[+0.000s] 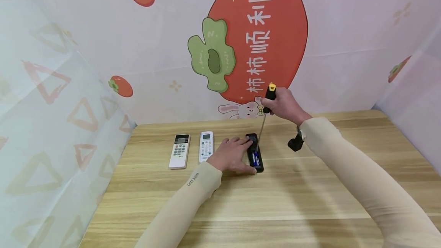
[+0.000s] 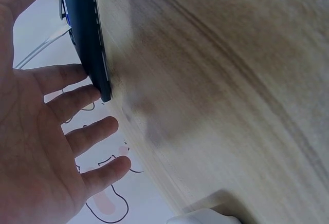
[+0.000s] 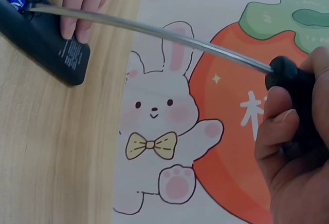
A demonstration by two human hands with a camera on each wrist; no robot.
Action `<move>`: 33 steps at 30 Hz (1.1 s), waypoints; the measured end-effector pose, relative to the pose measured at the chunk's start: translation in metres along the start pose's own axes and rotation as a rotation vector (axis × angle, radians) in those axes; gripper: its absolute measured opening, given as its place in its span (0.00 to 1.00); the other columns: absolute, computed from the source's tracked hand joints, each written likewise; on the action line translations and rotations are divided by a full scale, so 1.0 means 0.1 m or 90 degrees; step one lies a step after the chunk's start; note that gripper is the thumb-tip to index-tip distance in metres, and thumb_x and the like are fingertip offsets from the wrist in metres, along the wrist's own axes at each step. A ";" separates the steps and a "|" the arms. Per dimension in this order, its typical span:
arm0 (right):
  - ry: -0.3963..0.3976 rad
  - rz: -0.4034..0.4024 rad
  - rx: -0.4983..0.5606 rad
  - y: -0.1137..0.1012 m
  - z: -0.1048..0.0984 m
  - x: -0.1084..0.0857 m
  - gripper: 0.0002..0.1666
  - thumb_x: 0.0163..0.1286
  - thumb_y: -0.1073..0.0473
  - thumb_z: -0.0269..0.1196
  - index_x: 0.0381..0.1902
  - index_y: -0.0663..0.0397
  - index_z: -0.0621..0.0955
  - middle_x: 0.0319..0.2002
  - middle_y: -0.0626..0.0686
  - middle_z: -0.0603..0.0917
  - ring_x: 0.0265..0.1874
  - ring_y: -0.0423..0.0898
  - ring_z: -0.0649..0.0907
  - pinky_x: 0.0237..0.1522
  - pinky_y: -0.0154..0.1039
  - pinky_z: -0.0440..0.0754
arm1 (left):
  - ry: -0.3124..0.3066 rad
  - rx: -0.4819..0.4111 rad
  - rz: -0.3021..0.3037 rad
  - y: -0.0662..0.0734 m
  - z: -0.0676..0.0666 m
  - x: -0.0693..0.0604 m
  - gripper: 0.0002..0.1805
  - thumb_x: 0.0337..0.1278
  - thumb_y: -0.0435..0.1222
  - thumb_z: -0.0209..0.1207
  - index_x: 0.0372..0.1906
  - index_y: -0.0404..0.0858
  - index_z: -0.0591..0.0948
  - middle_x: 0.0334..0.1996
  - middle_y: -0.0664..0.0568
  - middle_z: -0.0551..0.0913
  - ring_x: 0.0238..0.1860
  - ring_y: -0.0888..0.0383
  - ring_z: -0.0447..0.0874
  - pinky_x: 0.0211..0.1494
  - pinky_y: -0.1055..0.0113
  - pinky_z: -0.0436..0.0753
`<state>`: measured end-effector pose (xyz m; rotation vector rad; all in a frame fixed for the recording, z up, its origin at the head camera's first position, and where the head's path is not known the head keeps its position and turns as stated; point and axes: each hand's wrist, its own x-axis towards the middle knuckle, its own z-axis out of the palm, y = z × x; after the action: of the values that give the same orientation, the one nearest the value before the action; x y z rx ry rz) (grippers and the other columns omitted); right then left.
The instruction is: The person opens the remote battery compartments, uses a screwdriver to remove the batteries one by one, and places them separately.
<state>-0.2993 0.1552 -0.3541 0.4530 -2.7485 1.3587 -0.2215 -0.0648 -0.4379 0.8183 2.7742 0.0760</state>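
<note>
A black remote control (image 1: 260, 162) lies back up on the table, its battery compartment uncovered and blue batteries (image 1: 255, 159) inside. Across it reaches my left hand (image 1: 231, 155), thumb at the near end and fingertips on the far part. In the left wrist view those fingers look straight and spread, two touching the remote's edge. My right hand (image 1: 286, 104) grips a screwdriver (image 1: 270, 98) by its black handle with a yellow end. The long metal shaft slants down, and in the right wrist view its tip meets the compartment at a battery's end.
Left of my left hand lie a white remote control (image 1: 206, 144) and a cream one with a dark top (image 1: 180, 151), both buttons up. Behind the wooden table (image 1: 275, 209) rises a wall sheet (image 1: 165, 49) with persimmon and rabbit drawings. A black device hangs at my right wrist.
</note>
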 end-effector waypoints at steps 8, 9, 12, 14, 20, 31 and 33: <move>-0.003 0.029 -0.010 -0.04 -0.01 0.03 0.14 0.74 0.55 0.61 0.44 0.62 0.80 0.31 0.60 0.84 0.21 0.51 0.83 0.24 0.41 0.82 | -0.002 0.003 -0.001 0.00 0.00 0.01 0.55 0.49 0.72 0.61 0.79 0.50 0.63 0.79 0.55 0.59 0.77 0.49 0.57 0.76 0.44 0.59; -0.004 0.032 -0.009 -0.04 -0.01 0.04 0.13 0.74 0.56 0.60 0.43 0.63 0.80 0.31 0.60 0.84 0.21 0.51 0.83 0.24 0.42 0.82 | -0.002 0.005 -0.002 0.00 0.00 0.01 0.55 0.49 0.72 0.61 0.79 0.50 0.63 0.79 0.55 0.59 0.77 0.49 0.57 0.76 0.44 0.59; -0.005 0.039 0.002 -0.02 -0.03 0.05 0.13 0.74 0.57 0.59 0.43 0.63 0.80 0.31 0.60 0.85 0.21 0.51 0.83 0.23 0.42 0.82 | 0.001 0.010 -0.002 0.00 0.00 0.01 0.55 0.49 0.73 0.61 0.79 0.51 0.63 0.79 0.55 0.59 0.77 0.49 0.57 0.76 0.44 0.59; -0.008 0.042 0.015 0.00 -0.04 0.06 0.13 0.74 0.57 0.58 0.43 0.65 0.80 0.31 0.61 0.85 0.22 0.51 0.83 0.23 0.42 0.82 | 0.002 0.010 -0.003 -0.01 0.01 0.02 0.55 0.48 0.73 0.61 0.79 0.51 0.63 0.79 0.55 0.59 0.77 0.49 0.57 0.76 0.44 0.59; -0.001 0.051 0.043 0.04 -0.05 0.05 0.13 0.74 0.58 0.58 0.39 0.67 0.79 0.32 0.62 0.84 0.23 0.51 0.84 0.24 0.41 0.83 | -0.004 0.009 -0.005 0.00 0.01 0.02 0.55 0.49 0.72 0.61 0.79 0.51 0.63 0.79 0.56 0.58 0.77 0.48 0.56 0.76 0.44 0.58; -0.002 0.021 0.067 0.02 -0.09 0.03 0.14 0.76 0.58 0.59 0.39 0.68 0.79 0.30 0.62 0.83 0.21 0.50 0.82 0.23 0.40 0.82 | -0.002 0.017 -0.003 0.01 0.00 0.00 0.55 0.49 0.72 0.61 0.79 0.51 0.63 0.79 0.56 0.58 0.77 0.48 0.57 0.76 0.44 0.59; -0.002 0.011 0.076 -0.02 -0.11 0.03 0.14 0.76 0.58 0.59 0.38 0.68 0.79 0.30 0.62 0.83 0.20 0.50 0.82 0.22 0.39 0.81 | -0.002 0.019 -0.003 0.01 -0.01 0.00 0.55 0.49 0.73 0.61 0.79 0.51 0.62 0.79 0.56 0.58 0.77 0.48 0.57 0.76 0.44 0.59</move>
<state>-0.3029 0.1620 -0.3452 0.4383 -2.6892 1.5334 -0.2211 -0.0644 -0.4372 0.8191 2.7799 0.0330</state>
